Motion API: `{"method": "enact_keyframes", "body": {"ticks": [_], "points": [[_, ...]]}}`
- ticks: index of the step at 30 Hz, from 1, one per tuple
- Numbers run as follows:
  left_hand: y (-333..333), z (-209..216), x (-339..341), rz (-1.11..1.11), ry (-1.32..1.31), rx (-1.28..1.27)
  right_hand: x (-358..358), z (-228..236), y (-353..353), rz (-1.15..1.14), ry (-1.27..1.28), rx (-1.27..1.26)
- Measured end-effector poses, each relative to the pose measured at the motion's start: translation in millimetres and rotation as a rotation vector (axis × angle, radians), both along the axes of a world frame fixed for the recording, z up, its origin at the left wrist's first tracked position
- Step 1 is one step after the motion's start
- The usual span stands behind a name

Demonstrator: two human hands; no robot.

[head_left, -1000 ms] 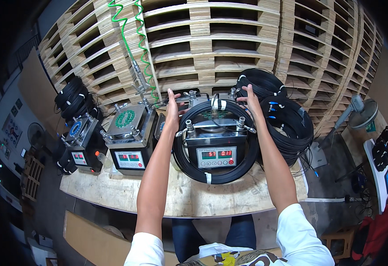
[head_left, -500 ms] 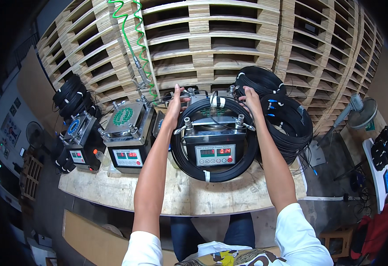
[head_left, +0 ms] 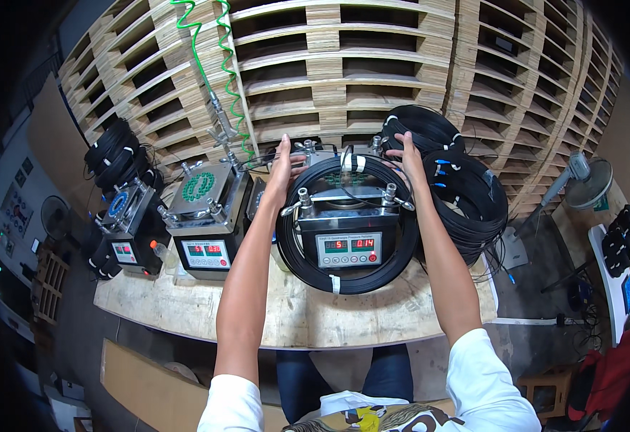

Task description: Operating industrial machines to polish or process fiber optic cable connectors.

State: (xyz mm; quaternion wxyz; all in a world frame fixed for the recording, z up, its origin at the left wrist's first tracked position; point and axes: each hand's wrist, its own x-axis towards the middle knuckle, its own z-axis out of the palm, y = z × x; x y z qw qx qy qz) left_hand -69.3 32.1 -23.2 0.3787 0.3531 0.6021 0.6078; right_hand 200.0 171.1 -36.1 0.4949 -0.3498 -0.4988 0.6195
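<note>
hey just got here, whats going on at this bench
A person stands at a wooden bench, left hand and right hand open at either side of a black cable coil. The coil rings a machine with lit red digits; whether the fingers touch it is unclear. Two similar machines stand to the left, and more black coils sit to the right.
</note>
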Motion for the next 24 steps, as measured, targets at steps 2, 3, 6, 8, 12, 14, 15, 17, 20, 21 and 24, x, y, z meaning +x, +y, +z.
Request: {"method": "enact_keyframes", "body": {"ticks": [2,3,6,8,12,14,15,17,20,21,24], "points": [[1,6,8,-0.037,0.033,0.004,5,-2,8,-0.033,0.007,-0.001],[1,8,13,-0.048,0.040,0.005,8,-3,12,-0.037,0.005,0.001],[2,6,7,-0.028,0.066,0.003,6,-2,13,-0.074,-0.136,0.024],[2,6,8,-0.013,0.075,0.003,7,-3,13,-0.070,-0.233,0.056],[-4,6,8,0.048,0.032,0.021,3,-2,10,-0.001,-0.263,0.146],[-4,6,9,0.051,0.012,0.020,4,-3,12,0.052,-0.162,0.160],[-4,7,10,0.060,-0.010,0.021,5,-4,13,0.051,-0.163,0.161],[-5,8,12,0.069,-0.033,0.022,7,-5,13,0.081,-0.071,0.078],[-2,8,16,0.068,0.018,0.047,7,-8,14,0.104,-0.019,0.069],[0,9,18,0.031,0.077,0.067,10,-8,16,0.105,-0.018,0.069],[-1,3,9,0.004,0.165,0.085,9,4,5,0.176,-0.112,0.086]]}}
